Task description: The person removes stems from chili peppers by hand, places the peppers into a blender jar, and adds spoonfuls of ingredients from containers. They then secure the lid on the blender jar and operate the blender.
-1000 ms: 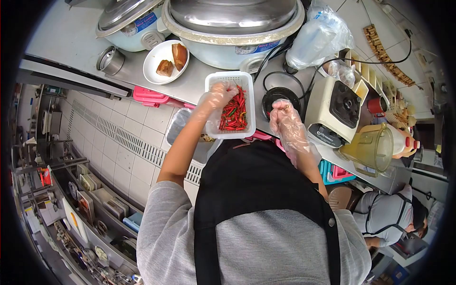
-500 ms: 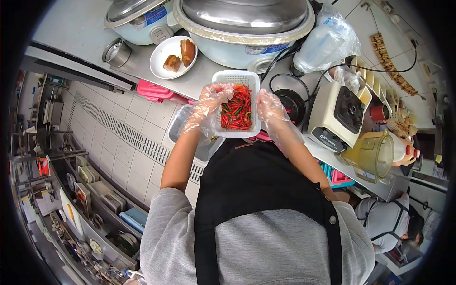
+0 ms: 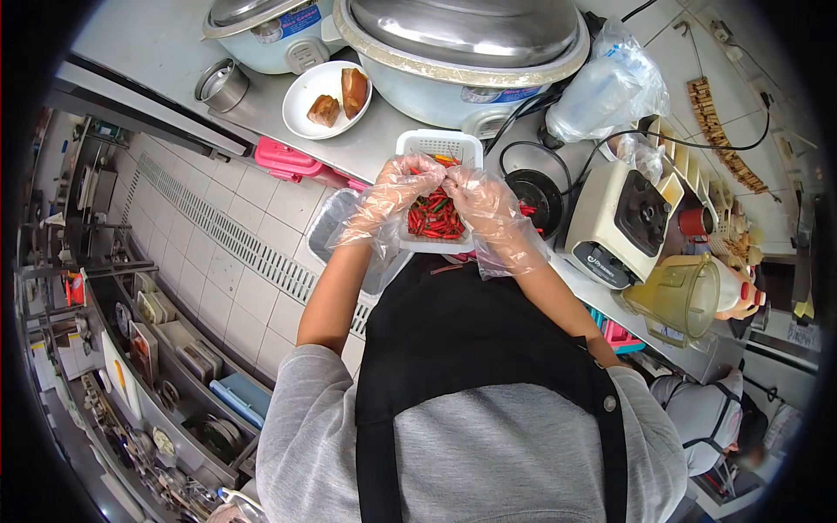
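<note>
We are working both gloved hands over a white basket (image 3: 440, 139) of chillies (image 3: 433, 220). It is sitting at the near edge of the counter (image 3: 148, 48), right against our apron, so the load is lying close under our arms and we are not stretching across. Our left hand (image 3: 394, 187) is reaching in over the left rim and our right hand (image 3: 490, 207) over the right rim, and the two are meeting above the far end of the basket. The grip of each is drawn together, fingertips pinching from opposite sides on what looks like a single chilli (image 3: 445, 160), though the crinkled plastic gloves are hiding the exact contact. We are holding it over the basket rather than beside it, so anything slipping loose is dropping back among the rest. A grey tub (image 3: 336, 222) is standing below the counter edge under our left forearm, within easy reach. Farther back, a plate (image 3: 301, 118) with two brown pieces and a large cooker (image 3: 462, 39) are standing well clear of our hands. A blender base (image 3: 623, 218) is sitting to the right, and another person (image 3: 706, 418) is crouching at the lower right, apart from us.
</note>
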Demonstrator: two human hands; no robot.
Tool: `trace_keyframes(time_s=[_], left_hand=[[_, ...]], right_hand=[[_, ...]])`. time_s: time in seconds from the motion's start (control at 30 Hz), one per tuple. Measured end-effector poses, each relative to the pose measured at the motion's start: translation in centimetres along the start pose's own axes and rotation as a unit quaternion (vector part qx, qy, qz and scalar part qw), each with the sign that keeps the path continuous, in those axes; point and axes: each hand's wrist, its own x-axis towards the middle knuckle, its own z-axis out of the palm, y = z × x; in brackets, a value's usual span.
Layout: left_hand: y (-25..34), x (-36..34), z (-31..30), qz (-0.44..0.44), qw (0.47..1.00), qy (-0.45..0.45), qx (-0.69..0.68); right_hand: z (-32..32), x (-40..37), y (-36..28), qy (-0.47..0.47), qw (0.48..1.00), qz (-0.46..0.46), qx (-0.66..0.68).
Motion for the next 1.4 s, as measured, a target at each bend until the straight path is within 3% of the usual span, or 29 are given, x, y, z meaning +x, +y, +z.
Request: trace_keyframes(time_s=[0.07, 0.1, 0.13, 0.17, 0.2, 0.23, 0.3, 0.37, 0.53, 0.63, 0.7, 0.73, 0.8, 0.83, 0.9, 0.93, 0.97, 1.0, 1.03, 1.27, 1.4], left_hand=[[-0.1, 0.0, 0.1, 0.001, 1.0, -0.002, -0.021], [-0.2, 0.0, 0.3, 0.008, 0.997, 0.005, -0.072], [-0.2, 0.0, 0.4, 0.016, 0.992, 0.012, -0.123], [-0.3, 0.3, 0.5, 0.017, 0.992, 0.013, -0.123], [-0.5, 0.6, 0.5, 0.002, 0.991, 0.048, -0.126], [-0.7, 0.9, 0.6, -0.013, 0.988, 0.084, -0.128], [-0.9, 1.2, 1.0, -0.016, 0.989, 0.08, -0.12], [-0.7, 1.2, 1.6, -0.02, 0.991, 0.076, -0.112], [0.5, 0.2, 3.5, -0.076, 0.964, 0.015, -0.255], [-1.0, 0.9, 3.3, -0.093, 0.985, 0.014, -0.147], [-0.2, 0.5, 3.7, -0.076, 0.988, 0.011, -0.135], [-0.5, 0.6, 3.6, -0.073, 0.988, 0.018, -0.137], [-0.6, 0.7, 3.6, -0.069, 0.988, 0.026, -0.139], [-0.5, 0.9, 3.6, -0.067, 0.989, 0.043, -0.128], [-0.7, 1.0, 3.6, -0.066, 0.989, 0.062, -0.116], [-0.9, 1.0, 3.5, -0.047, 0.991, 0.059, -0.113], [-1.0, 1.1, 3.4, -0.027, 0.992, 0.056, -0.109], [-1.0, 1.1, 3.3, -0.027, 0.992, 0.055, -0.109], [-0.9, 1.1, 3.1, -0.035, 0.995, 0.047, -0.086], [0.2, 1.1, 3.3, -0.056, 0.997, 0.045, 0.031], [0.7, 0.7, 4.0, -0.038, 0.998, 0.041, -0.003]], right_hand=[[-0.2, -0.1, 0.2, 0.031, 0.982, 0.037, 0.184], [0.7, -0.1, 0.5, 0.031, 0.982, 0.036, 0.184], [2.3, -0.1, 0.9, 0.039, 0.914, 0.123, 0.385], [2.4, 0.2, 0.6, 0.045, 0.798, 0.205, 0.564], [1.8, 0.4, 0.6, 0.035, 0.735, 0.255, 0.627], [1.9, 0.5, 1.0, 0.035, 0.735, 0.255, 0.627], [2.0, 1.0, 1.8, -0.052, 0.67, 0.349, 0.653], [2.1, 1.1, 1.7, -0.044, 0.656, 0.348, 0.669], [2.7, 1.1, 2.4, -0.027, 0.605, 0.332, 0.723], [3.4, 1.0, 2.4, -0.025, 0.621, 0.338, 0.707], [3.7, 0.7, 2.4, -0.03, 0.587, 0.304, 0.75], [3.7, 0.7, 2.6, -0.031, 0.587, 0.303, 0.75], [2.5, 1.0, 2.0, 0.019, 0.678, 0.38, 0.629], [3.0, 1.2, 2.3, 0.017, 0.678, 0.379, 0.629], [3.4, 1.5, 2.5, 0.173, 0.724, 0.219, 0.63], [2.7, 0.9, 3.4, 0.162, 0.865, 0.124, 0.459], [1.8, 0.9, 3.8, 0.162, 0.865, 0.124, 0.459], [1.0, 0.9, 4.2, 0.118, 0.968, 0.017, 0.221], [0.5, 0.9, 4.3, 0.064, 0.993, -0.09, -0.035], [0.8, 1.1, 4.4, 0.003, 0.994, -0.054, -0.097], [0.6, 0.6, 4.1, 0.006, 0.993, -0.065, -0.096]])
